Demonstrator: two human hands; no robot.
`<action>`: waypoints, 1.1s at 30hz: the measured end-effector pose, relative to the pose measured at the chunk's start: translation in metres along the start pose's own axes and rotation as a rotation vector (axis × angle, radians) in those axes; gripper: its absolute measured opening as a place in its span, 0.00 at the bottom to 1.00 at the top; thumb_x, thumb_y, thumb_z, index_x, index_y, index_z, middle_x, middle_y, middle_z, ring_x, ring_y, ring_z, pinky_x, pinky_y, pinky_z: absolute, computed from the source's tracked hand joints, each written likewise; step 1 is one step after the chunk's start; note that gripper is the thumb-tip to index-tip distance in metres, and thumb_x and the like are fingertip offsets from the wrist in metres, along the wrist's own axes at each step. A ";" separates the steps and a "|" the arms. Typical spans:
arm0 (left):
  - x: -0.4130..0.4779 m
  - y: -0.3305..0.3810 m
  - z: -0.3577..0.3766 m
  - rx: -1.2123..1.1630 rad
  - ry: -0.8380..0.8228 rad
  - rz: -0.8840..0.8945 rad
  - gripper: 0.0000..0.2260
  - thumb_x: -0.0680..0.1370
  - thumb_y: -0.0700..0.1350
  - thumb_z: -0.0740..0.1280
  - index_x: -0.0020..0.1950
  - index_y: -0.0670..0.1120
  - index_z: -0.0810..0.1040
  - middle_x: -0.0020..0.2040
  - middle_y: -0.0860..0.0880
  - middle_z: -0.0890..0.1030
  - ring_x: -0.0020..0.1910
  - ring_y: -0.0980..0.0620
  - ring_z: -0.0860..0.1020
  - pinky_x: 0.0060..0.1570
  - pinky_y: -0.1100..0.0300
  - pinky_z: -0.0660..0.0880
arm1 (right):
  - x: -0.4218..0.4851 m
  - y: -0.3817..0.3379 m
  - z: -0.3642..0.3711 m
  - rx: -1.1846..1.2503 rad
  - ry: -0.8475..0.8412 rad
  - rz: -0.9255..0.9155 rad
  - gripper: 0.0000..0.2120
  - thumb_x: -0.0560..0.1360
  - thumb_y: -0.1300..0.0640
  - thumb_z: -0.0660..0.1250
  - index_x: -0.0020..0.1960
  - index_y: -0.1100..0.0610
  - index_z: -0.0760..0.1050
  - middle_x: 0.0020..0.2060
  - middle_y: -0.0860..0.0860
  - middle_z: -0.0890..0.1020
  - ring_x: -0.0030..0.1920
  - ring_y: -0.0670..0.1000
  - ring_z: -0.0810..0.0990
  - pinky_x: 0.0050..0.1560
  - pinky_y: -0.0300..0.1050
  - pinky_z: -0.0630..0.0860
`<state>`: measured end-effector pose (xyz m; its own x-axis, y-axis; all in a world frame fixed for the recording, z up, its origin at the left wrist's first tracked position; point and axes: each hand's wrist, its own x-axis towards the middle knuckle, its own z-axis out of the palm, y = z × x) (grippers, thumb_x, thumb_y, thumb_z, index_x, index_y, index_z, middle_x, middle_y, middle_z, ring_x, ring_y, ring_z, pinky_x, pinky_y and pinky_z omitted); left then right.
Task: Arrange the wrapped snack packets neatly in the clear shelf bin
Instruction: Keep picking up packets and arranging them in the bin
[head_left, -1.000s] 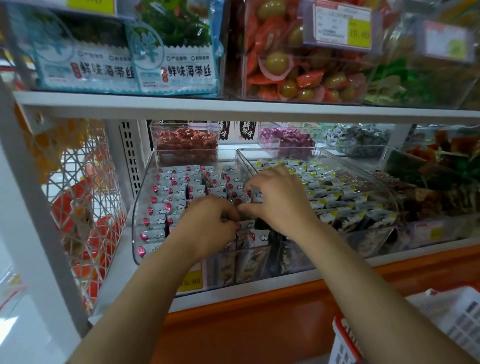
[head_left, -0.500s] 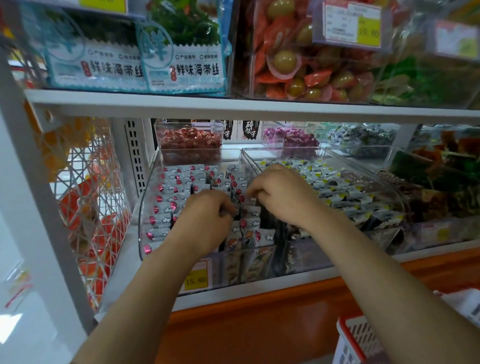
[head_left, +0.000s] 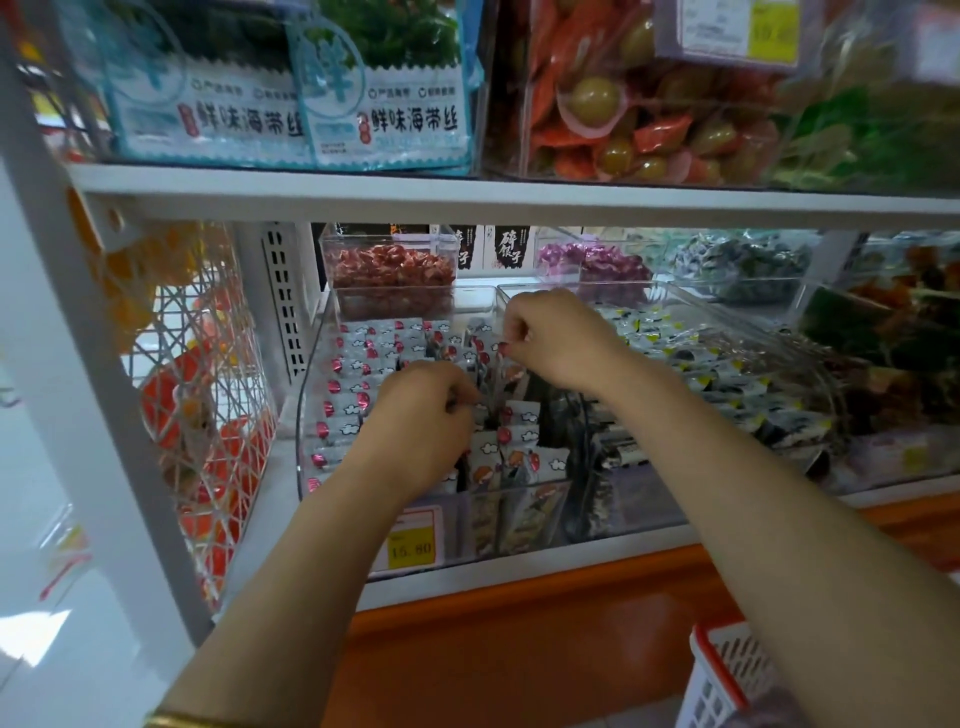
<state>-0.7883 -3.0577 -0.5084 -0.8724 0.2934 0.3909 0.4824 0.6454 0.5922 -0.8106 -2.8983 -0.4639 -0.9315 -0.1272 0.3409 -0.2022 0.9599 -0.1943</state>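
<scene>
The clear rigid-plastic shelf bin (head_left: 305, 447) has smooth, glossy walls that catch reflections. The white-and-red wrapped snack packets (head_left: 358, 364) are sealed in shiny plastic film. The white shelf board (head_left: 467, 200) shows a smooth, painted satin finish. The orange base panel (head_left: 519, 649) is smooth and semi-glossy. The white wire lattice (head_left: 208, 338) appears to be coated metal. The yellow price label (head_left: 410, 546) looks like matt paper.

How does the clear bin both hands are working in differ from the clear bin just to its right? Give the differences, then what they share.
The left bin holds red-dotted packets with cloud prints; the right bin holds yellow-marked packets with dark patterns. The left hand and right hand pinch packets in the left bin; no hand is in the right bin. Both are clear, side by side on one shelf, holding small wrapped packets.
</scene>
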 end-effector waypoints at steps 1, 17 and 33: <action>0.000 0.000 0.000 -0.009 0.014 -0.007 0.10 0.76 0.36 0.60 0.52 0.46 0.79 0.48 0.52 0.72 0.36 0.62 0.70 0.28 0.76 0.66 | -0.005 0.002 -0.002 0.095 0.061 -0.007 0.01 0.75 0.62 0.63 0.46 0.57 0.73 0.44 0.54 0.78 0.45 0.53 0.76 0.46 0.48 0.73; -0.011 0.015 -0.006 -0.451 0.076 -0.119 0.07 0.80 0.44 0.61 0.52 0.46 0.78 0.36 0.52 0.79 0.28 0.65 0.75 0.26 0.73 0.70 | -0.071 0.004 -0.005 1.217 0.525 0.378 0.06 0.77 0.63 0.64 0.41 0.59 0.72 0.40 0.55 0.79 0.43 0.57 0.81 0.42 0.49 0.82; -0.014 0.015 -0.022 -1.340 0.042 -0.418 0.04 0.78 0.34 0.61 0.46 0.40 0.74 0.35 0.48 0.73 0.28 0.57 0.75 0.30 0.68 0.76 | -0.088 0.009 -0.002 1.830 0.231 0.400 0.09 0.73 0.72 0.62 0.43 0.63 0.78 0.34 0.54 0.82 0.32 0.49 0.82 0.33 0.39 0.79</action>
<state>-0.7670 -3.0681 -0.4901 -0.9767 0.2128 0.0277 -0.0804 -0.4824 0.8722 -0.7296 -2.8777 -0.4944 -0.9769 0.1870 0.1038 -0.1872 -0.5133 -0.8375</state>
